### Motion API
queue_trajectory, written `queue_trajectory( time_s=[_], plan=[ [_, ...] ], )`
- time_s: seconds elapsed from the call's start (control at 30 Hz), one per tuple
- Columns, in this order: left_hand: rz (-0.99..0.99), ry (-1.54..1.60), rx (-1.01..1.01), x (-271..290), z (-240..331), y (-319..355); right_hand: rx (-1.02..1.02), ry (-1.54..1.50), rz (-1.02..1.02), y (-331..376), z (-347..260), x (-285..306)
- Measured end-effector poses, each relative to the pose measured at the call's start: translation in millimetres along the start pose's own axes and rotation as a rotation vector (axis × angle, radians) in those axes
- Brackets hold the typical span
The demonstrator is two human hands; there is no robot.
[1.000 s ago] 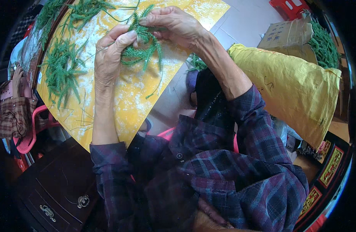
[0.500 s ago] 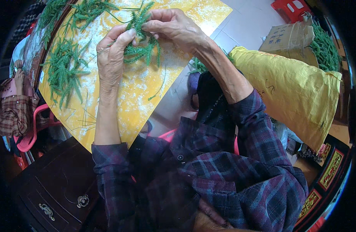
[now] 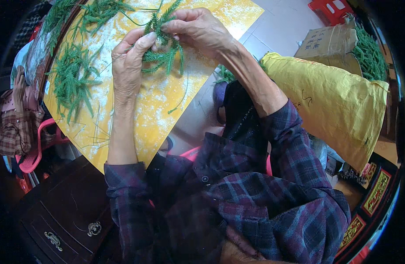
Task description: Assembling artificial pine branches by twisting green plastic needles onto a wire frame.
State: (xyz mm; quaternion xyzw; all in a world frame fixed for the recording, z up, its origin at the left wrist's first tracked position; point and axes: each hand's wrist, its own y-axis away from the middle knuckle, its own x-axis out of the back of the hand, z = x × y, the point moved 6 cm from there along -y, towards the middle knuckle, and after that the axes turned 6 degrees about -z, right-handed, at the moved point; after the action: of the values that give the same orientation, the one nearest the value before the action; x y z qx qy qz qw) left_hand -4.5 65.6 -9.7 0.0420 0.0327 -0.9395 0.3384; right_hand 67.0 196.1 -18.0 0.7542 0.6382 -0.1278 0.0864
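Above the yellow tabletop (image 3: 156, 127), both my hands grip one green feathery plastic-looking plant sprig (image 3: 169, 59). My left hand (image 3: 128, 59) is closed on the sprig's left side, with the thumb pressed against the stem. From the right, my right hand (image 3: 202, 31) pinches it between thumb and fingers; its other fingers curl behind the leaves. The exact joint between the fingertips is hidden. Left of my left hand lies a pile of similar sprigs (image 3: 74, 79), and another bunch (image 3: 101, 15) is farther back.
White specks cover the tabletop, where thin dark stems (image 3: 97, 136) lie. Another person's hand (image 3: 19, 90) is at far left beside a pink chair (image 3: 33, 158). To the right stand a yellow sack (image 3: 330, 101), a cardboard box (image 3: 327, 46) with greenery and a red crate (image 3: 330, 11).
My hands have shifted very slightly with the sprig, whose leaves have turned a little. The other person's hand at the left has moved, its fingers now pointing up.
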Motion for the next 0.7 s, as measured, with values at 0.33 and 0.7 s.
queue_trajectory(
  time_s=[0.33, 0.7],
  plan=[
    [-0.030, 0.183, 0.002, 3.2, -6.2, -7.9, 0.049, 0.110, 0.105, 0.2, -3.7, 5.3],
    [-0.053, 0.370, 0.129, -6.3, -8.6, -4.3, -0.002, -0.171, -0.244, -4.2, 3.0, 2.6]
  ],
)
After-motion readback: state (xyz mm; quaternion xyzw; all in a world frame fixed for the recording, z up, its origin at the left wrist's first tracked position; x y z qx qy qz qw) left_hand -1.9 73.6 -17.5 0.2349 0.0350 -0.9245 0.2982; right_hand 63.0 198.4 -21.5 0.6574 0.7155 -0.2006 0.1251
